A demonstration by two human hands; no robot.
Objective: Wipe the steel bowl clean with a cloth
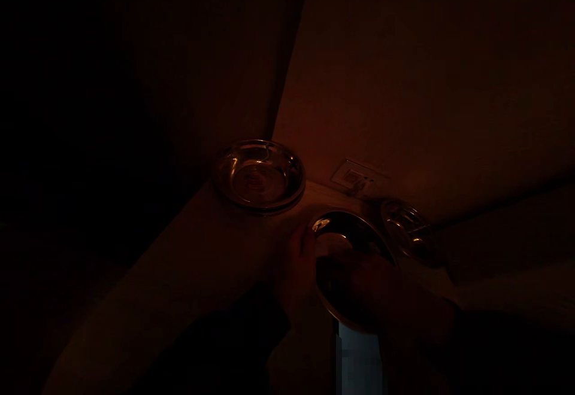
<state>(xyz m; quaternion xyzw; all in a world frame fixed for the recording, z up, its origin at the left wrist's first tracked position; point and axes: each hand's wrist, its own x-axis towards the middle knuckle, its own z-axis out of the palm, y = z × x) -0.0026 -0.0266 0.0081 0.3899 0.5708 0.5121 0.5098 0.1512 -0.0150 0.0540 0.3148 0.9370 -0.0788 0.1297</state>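
In very dim light, a shiny metal plate (359, 227) is tilted in front of me. My left hand (296, 269) is closed on its left rim. My right hand (375, 284) reaches across the plate from the right, with its fingers over the inside. Those fingers are lost in shadow, and a dark patch beneath them is too dim to make out. Beyond the left hand, a small stack of shiny metal plates (258, 184) rests on the pale surface.
Another metal dish (408, 230) with a shaped inside stands to the right, near the wall (426, 84). A socket plate (357, 176) is set low in that wall. The pale counter (179, 269) has its left edge in darkness. Below the plate shows a bluish bright strip (362, 359).
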